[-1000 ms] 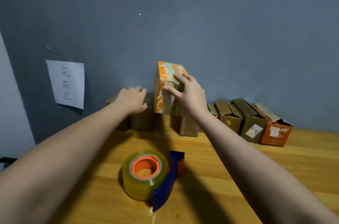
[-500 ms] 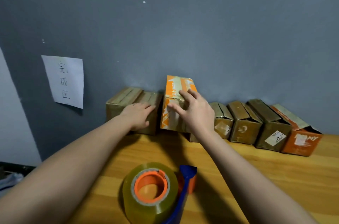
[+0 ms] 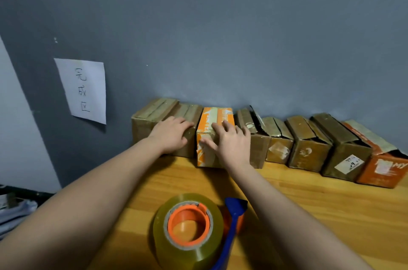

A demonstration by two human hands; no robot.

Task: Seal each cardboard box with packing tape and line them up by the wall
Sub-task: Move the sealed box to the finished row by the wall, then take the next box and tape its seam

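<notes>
Seen from a head-worn camera looking down: two bare forearms reach from the lower corners toward a row of cardboard boxes lined up against a grey wall (image 3: 220,37) at 12 o'clock. The right hand (image 3: 231,143) lies palm-down on the orange box (image 3: 217,115), its grip spread: fingers straight over the taped top, thumb angled out toward 9 o'clock across the near face. This box stands on the wooden surface (image 3: 320,203), wedged into the row, touching a brown neighbour on each side. The left hand (image 3: 171,134) rests on the brown box (image 3: 154,113) just to the left, fingers loosely bent over its top front edge (knuckles up, nothing pinched). Five more boxes run toward 3 o'clock, ending with an orange-red box (image 3: 384,170). A tape roll (image 3: 187,232) in a blue dispenser (image 3: 234,221) sits at 6 o'clock between the forearms. A paper sign (image 3: 85,90) hangs on the wall at 9 o'clock.
</notes>
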